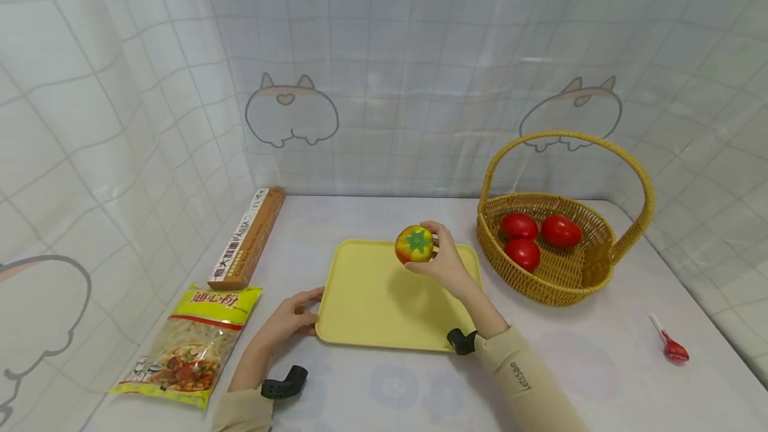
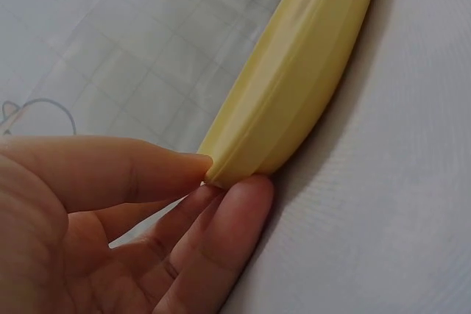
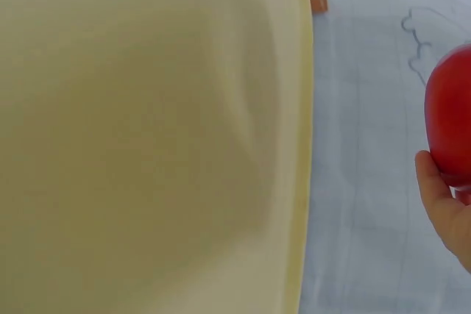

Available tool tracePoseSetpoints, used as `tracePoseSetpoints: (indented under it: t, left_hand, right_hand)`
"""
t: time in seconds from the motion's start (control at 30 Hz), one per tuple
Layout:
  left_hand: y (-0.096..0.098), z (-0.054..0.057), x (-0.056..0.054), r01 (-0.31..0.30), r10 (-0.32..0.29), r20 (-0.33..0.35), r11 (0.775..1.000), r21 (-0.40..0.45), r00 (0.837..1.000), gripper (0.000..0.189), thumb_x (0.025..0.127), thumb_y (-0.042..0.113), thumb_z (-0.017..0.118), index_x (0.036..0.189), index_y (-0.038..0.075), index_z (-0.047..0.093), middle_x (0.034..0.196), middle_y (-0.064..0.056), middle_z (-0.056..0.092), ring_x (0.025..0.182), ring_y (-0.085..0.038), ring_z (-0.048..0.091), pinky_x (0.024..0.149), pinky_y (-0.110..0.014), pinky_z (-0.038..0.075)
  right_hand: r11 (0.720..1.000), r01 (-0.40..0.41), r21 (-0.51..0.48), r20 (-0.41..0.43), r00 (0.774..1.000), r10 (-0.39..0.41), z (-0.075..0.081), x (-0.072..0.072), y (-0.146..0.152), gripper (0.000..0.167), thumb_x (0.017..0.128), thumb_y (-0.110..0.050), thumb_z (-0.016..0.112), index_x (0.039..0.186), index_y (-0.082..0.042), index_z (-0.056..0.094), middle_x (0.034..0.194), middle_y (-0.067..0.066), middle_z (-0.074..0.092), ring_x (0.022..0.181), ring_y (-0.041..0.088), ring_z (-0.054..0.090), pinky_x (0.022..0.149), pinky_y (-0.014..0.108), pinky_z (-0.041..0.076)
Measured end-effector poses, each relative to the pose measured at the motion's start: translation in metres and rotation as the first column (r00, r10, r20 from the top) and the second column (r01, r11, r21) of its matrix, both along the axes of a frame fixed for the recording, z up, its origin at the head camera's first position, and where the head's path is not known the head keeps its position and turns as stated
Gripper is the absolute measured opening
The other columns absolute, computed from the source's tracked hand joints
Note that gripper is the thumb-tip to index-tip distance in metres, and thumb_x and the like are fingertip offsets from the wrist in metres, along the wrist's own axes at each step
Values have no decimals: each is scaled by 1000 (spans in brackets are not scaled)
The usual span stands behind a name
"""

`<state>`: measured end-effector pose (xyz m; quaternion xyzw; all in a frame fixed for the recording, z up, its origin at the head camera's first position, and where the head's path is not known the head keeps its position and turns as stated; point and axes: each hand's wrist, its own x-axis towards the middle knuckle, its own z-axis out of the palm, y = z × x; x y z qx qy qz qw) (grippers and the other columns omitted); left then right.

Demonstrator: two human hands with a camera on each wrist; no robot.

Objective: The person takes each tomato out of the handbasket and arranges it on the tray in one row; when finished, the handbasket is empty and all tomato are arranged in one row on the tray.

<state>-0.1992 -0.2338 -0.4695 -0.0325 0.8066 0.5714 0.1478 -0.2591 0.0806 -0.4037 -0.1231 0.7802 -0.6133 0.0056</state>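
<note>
A yellow tray lies flat in the middle of the table. At its left edge my left hand pinches the rim; the left wrist view shows the thumb on one side and fingers beneath. My right hand grips a tomato above the back right part of the tray, thumb and fingers around its side. The green star-shaped calyx and a yellow-orange top face the head camera. In the right wrist view the tomato's red side shows at the right border, with a fingertip against it.
To the right stands a wicker basket with a tall handle, holding three red tomatoes. A lollipop lies at the far right. On the left are a pasta box and a yellow-topped bag of macaroni. Curtains enclose the table.
</note>
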Motion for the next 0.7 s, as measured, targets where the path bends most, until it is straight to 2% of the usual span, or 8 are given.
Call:
tracePoseSetpoints:
  t: [0.27,0.4,0.5,0.7]
  left_hand:
    - [1,0,0,9,-9,2,1000,1,1000,59,80,7,62,137,7,45,137,-18,43,80,-20,55,70,-30,54]
    - [0,0,0,33,-33,-13,999,-1,999,59,82,7,61,138,6,43,138,-20,41,79,-20,54,70,-30,54]
    - [0,0,0,26,-26,-14,1000,-9,1000,59,82,7,61,138,6,43,138,-20,41,79,-20,53,69,-31,54]
    - [-1,-1,0,24,-24,-9,1000,-12,1000,59,82,7,61,138,6,42,139,-20,41,78,-20,54,70,-30,54]
  right_hand:
    - [998,-51,-43,18,999,52,-7,5,-30,77,66,-5,80,130,-10,38,130,12,36,113,32,40,91,43,44]
    - [996,-80,-51,18,997,81,-4,8,-42,76,67,-4,79,131,-7,38,128,15,36,112,34,39,91,43,43]
    - [992,-112,-56,30,993,114,-5,10,-50,76,68,-4,78,131,-5,37,129,16,37,112,34,40,91,42,43]
    - [987,-154,-52,50,986,156,-17,8,-66,76,67,-7,80,130,-9,38,129,12,39,109,30,42,89,39,45]
